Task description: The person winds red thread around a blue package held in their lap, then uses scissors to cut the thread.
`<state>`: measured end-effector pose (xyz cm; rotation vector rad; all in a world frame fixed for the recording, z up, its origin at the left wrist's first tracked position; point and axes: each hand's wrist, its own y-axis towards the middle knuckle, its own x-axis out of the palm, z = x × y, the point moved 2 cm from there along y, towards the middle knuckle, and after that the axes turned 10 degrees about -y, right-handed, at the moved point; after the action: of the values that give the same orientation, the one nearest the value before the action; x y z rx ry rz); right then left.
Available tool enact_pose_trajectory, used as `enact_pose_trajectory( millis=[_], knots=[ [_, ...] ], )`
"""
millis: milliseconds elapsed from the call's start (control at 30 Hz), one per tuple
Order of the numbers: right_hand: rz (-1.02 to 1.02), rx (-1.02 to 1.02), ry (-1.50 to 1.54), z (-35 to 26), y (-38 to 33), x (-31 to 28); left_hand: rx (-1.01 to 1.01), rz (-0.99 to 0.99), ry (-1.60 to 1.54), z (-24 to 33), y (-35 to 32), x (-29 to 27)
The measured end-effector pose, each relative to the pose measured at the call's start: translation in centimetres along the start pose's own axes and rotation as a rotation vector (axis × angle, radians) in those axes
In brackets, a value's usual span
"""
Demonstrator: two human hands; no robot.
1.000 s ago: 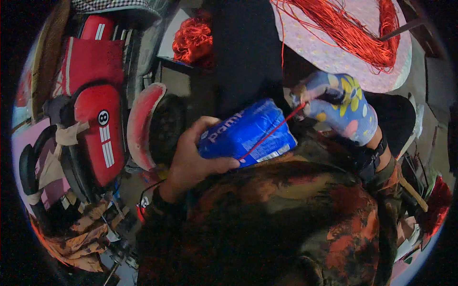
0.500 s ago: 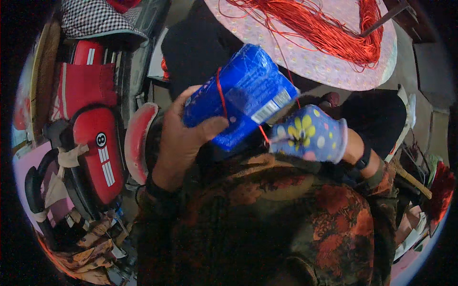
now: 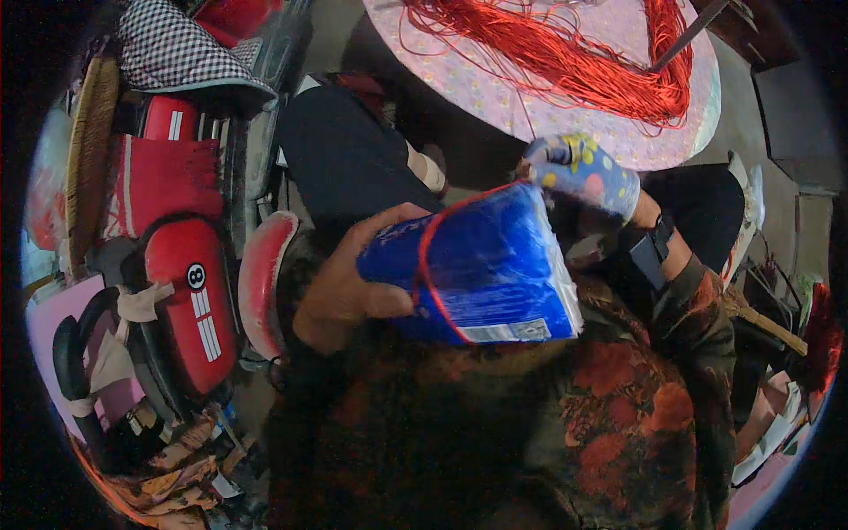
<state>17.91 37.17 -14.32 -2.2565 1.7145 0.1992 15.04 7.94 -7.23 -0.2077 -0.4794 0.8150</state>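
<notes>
My bare left hand [image 3: 353, 287] grips one end of a blue plastic-wrapped pack [image 3: 495, 261], its thumb on the top face and fingers underneath. A red cord [image 3: 426, 252] runs across the pack and around its side. The cord leads up to my right hand [image 3: 583, 177], which wears a blue flowered glove and pinches it just above the pack's far edge. Beyond lies a large hank of red cord [image 3: 565, 66] on a pale pink round tabletop [image 3: 424, 53]. A thin strand hangs from there toward my right hand.
A dark metal bar [image 3: 693, 35] stands across the hank. To my left are a red padded seat [image 3: 190, 300], a red-rimmed curved pad [image 3: 268, 283], and a checked cloth [image 3: 181, 44]. At the right, a wooden stick [image 3: 768, 327] lies near a red bristly thing [image 3: 821, 340].
My left hand has turned the pack and brought it lower and to the right. My right hand has moved from beside the pack up to above its far edge, drawing the cord along.
</notes>
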Motion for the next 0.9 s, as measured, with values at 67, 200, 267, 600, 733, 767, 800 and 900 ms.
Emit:
enact_pose_trajectory(
  millis=[67, 200, 267, 600, 733, 767, 800, 900],
  knots=[
    [-0.056, 0.053, 0.112, 0.0, -0.9, 1.3, 0.000, 0.050, -0.320, -0.4, -0.8, -1.8],
    [-0.202, -0.229, -0.299, -2.9, -3.0, 3.3, 0.160, 0.165, -0.418, 2.1, 1.6, -1.8],
    [-0.203, -0.361, -0.357, -5.6, -3.8, 3.8, 0.199, 0.344, -0.159, 1.9, 2.7, -3.0],
    [0.023, -0.397, -0.242, -5.1, 0.5, -0.6, -0.114, -0.380, 0.398, 3.4, 4.3, 0.9],
    [0.088, -0.094, -0.221, -1.3, -1.8, -1.4, -0.109, -0.313, -0.186, 2.9, 3.1, -1.2],
    [0.079, -0.058, -0.254, -1.1, -2.0, -1.3, -0.002, -0.227, -0.280, 1.8, 2.5, -2.4],
    [0.166, 0.051, -0.163, -1.0, -3.5, -1.8, 0.109, -0.254, -0.384, -0.4, 4.6, -3.8],
    [0.417, -0.079, -0.394, -0.3, -4.3, -0.9, 0.304, 0.158, -0.714, -1.0, 2.6, -5.3]
  ],
)
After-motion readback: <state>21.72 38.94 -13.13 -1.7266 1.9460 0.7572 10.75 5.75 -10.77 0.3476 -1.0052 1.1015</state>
